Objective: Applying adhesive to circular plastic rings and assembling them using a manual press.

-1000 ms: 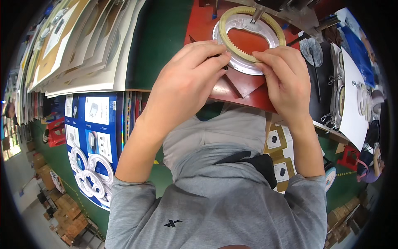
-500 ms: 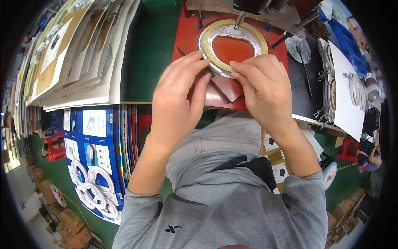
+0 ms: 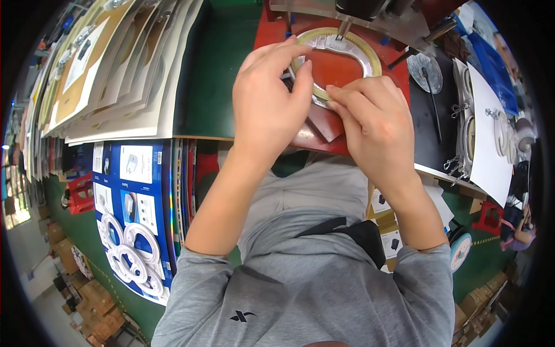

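Green tabletop (image 3: 208,81) stretches between stacked cardboard sheets (image 3: 124,87) and a red base (image 3: 341,65), where a pale ring with a yellow toothed rim (image 3: 373,65) lies under a metal machine tip (image 3: 344,28). At its near edge, the right hand (image 3: 378,113) pinches the rim between thumb and fingertip. The left hand (image 3: 267,92) curves over its left side, thumb and forefinger parted, though whether it grips anything cannot be told.

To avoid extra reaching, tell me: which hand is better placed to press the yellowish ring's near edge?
Probably your right hand: its thumb and forefinger are at the near edge of the yellowish ring. Your left hand is at the ring's left side, thumb and forefinger apart.
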Motion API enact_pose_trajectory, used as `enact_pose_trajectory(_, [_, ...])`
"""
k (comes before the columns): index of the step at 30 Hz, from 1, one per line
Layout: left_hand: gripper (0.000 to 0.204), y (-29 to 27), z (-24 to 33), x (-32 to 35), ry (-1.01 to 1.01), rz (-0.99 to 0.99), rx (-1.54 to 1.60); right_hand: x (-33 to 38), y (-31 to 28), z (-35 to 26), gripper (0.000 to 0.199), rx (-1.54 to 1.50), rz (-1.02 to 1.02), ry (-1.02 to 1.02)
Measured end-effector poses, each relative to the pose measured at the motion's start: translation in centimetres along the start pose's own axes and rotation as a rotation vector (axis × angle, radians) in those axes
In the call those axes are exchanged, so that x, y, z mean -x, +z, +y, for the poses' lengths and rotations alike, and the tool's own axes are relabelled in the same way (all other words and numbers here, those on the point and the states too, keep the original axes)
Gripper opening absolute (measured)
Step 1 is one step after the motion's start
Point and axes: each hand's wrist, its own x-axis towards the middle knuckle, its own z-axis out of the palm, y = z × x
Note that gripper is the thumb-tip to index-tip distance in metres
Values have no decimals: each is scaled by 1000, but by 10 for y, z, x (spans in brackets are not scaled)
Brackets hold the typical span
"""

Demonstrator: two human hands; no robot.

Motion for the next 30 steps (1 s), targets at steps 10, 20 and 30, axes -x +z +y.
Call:
enact_pose_trajectory(10, [18,6,-6,-2,-26,93,208,1,-7,9,31,58,-109,-103])
enact_pose_trajectory(20, [17,10,-15,-3,160,143,40,-17,18,33,52,106,-113,141])
enact_pose_trajectory(30, [19,9,-13,-6,178,134,22,-19,20,34,54,143,-168,170])
